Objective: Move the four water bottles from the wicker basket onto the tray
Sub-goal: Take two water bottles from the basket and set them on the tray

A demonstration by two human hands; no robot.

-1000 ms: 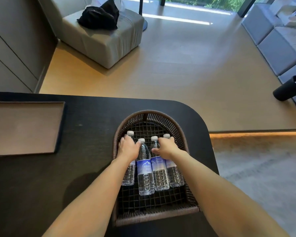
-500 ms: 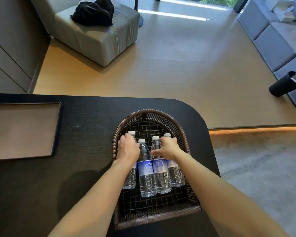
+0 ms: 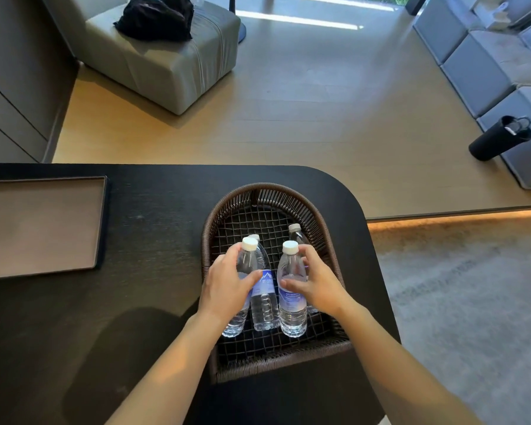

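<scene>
- The left hand (image 3: 224,286) is wrapped around the leftmost water bottle (image 3: 246,265), thumb across its front, the white cap clear above the fingers.
- The right hand (image 3: 316,282) grips a second bottle (image 3: 290,289) from its right side, thumb on the blue label.
- Between the two hands a third bottle (image 3: 264,297) lies in the wicker basket (image 3: 267,191), touching the left hand's thumb.
- Just beyond the right hand's fingers, the fourth bottle (image 3: 296,233) rests in the basket, mostly hidden.
- The tray (image 3: 103,222) sits on the dark surface (image 3: 157,210) well to the left of the left hand, with nothing on it.
</scene>
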